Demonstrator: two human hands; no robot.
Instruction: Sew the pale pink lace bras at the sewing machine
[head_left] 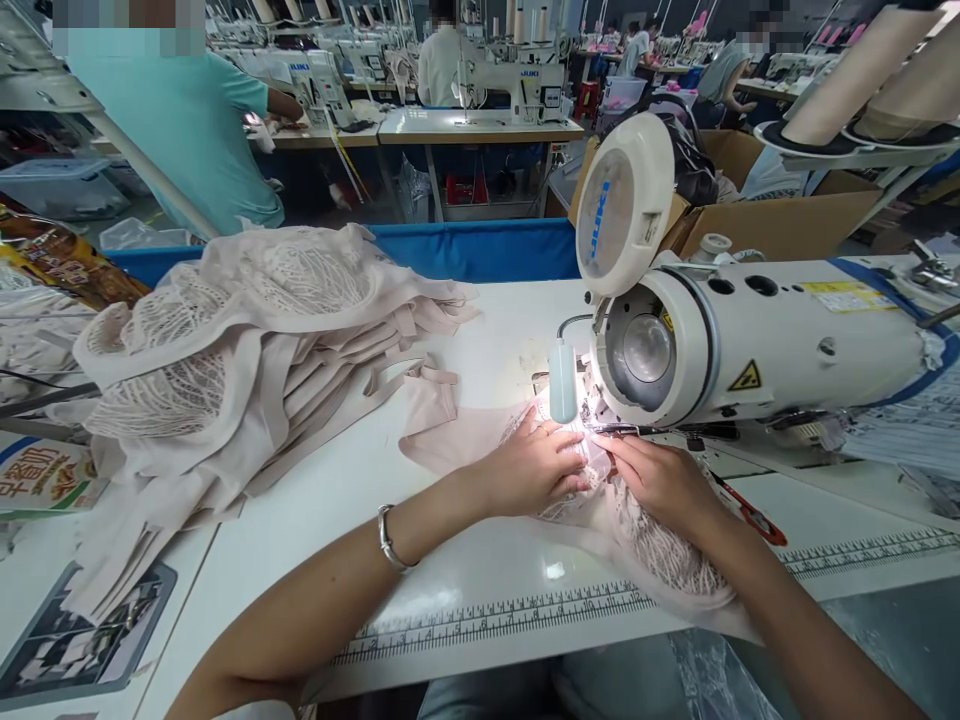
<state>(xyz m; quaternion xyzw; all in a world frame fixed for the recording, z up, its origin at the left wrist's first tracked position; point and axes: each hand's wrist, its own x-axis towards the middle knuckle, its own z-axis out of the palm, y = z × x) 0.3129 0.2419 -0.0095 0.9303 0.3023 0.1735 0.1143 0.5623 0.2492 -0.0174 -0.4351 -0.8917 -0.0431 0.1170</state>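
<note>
A pale pink lace garment piece (660,540) lies under the head of the white sewing machine (780,340); a plain fabric part of it stretches left across the table. My left hand (536,462) rests on the cloth just left of the needle area, its fingers laid out over the lit fabric. On the right, my right hand (664,482) has its fingers closed at the cloth's edge, close beneath the machine head; its thumb is mostly hidden. A small light-blue lamp (562,382) hangs between the hands and the machine. The needle itself cannot be made out.
Stacked lace garment pieces (247,330) cover the left of the table. Red-handled scissors (757,515) lie by my right wrist. A ruler strip (495,615) runs along the front edge. Thread cones (855,80) and a cardboard box (772,225) stand behind; several people work beyond.
</note>
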